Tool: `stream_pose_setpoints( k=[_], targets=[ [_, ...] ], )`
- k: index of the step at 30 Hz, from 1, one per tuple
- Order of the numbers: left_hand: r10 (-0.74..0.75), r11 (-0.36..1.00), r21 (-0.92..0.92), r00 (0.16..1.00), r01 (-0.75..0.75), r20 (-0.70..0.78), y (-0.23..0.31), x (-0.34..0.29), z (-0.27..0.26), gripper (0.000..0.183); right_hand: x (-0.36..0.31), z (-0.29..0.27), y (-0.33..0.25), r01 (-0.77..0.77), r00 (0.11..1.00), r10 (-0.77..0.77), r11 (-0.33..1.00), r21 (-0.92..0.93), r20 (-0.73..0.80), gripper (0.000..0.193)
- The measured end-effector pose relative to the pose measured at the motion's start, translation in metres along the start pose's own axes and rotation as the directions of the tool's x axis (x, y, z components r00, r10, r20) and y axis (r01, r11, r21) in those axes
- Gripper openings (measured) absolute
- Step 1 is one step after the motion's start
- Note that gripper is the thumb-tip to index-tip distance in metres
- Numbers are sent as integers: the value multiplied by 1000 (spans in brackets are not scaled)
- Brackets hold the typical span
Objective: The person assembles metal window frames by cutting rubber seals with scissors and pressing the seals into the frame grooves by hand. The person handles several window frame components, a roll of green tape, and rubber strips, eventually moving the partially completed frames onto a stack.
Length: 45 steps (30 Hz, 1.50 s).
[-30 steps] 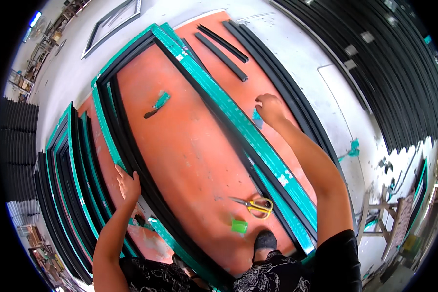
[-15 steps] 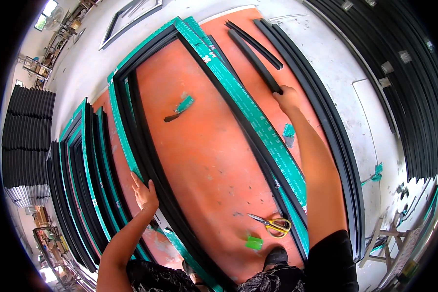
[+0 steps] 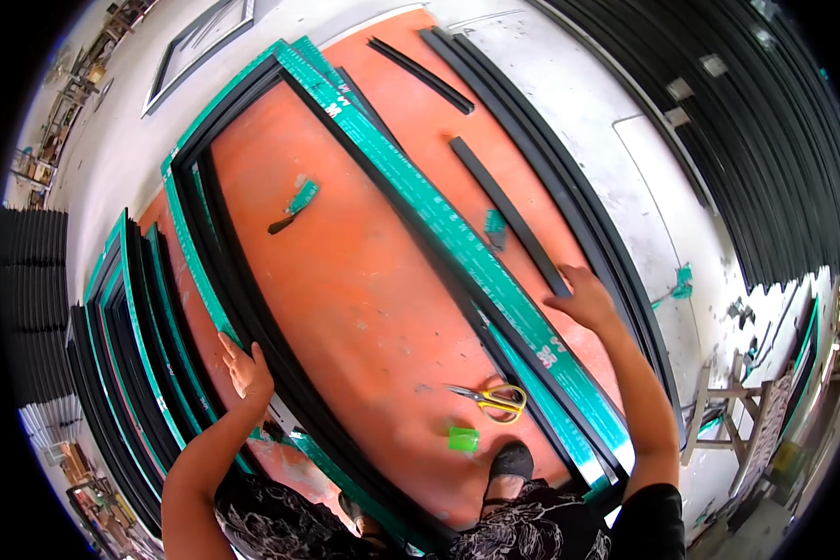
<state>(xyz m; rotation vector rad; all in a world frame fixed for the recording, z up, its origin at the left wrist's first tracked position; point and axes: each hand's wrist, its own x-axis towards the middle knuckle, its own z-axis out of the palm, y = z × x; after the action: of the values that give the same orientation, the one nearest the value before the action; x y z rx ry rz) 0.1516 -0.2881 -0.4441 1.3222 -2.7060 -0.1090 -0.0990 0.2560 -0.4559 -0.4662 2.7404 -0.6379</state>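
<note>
A large rectangular frame of black profiles, faced with green printed film (image 3: pixel 429 210), lies on the orange board (image 3: pixel 345 280) in front of me. My left hand (image 3: pixel 248 370) lies against the frame's left side, its fingers stretched out. To the right of the frame, my right hand (image 3: pixel 585 299) grips the near end of a short black strip (image 3: pixel 509 210), which points away from me. A second short black strip (image 3: pixel 422 75) lies farther off, apart from the first. Yellow-handled scissors (image 3: pixel 493 401) and a small bright green piece (image 3: pixel 463 439) sit inside the frame near my foot.
More green-faced frames (image 3: pixel 126 317) stack at the left. Long black profiles (image 3: pixel 551 159) run along the board's right side. Bundled black profiles (image 3: pixel 719 103) cover the far right, and a wooden stand (image 3: pixel 742 411) is near right. Green film scraps (image 3: pixel 303 196) lie about.
My right hand has drawn the short black strip toward me, away from the second strip. The left hand stays against the frame. The whole view has shifted somewhat.
</note>
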Motion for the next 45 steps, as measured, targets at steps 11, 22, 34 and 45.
stream_pose_setpoints(
  k=[11,22,34,45],
  targets=[
    [-82,971,234,983,42,164,-5,20,3,90,41,26,10,-182,969,244,618,765,34,35],
    [-139,949,312,936,33,324,-14,15,-15,100,-22,-24,-3,61,886,75,960,275,-458,31],
    [945,165,9,161,-986,285,242,-80,-187,100,-85,-64,-105,636,515,-646,729,-255,-564,34],
    [368,930,-271,646,-249,669,183,-14,-181,38,-42,-61,-207,442,887,-401,587,679,-230,29]
  ],
)
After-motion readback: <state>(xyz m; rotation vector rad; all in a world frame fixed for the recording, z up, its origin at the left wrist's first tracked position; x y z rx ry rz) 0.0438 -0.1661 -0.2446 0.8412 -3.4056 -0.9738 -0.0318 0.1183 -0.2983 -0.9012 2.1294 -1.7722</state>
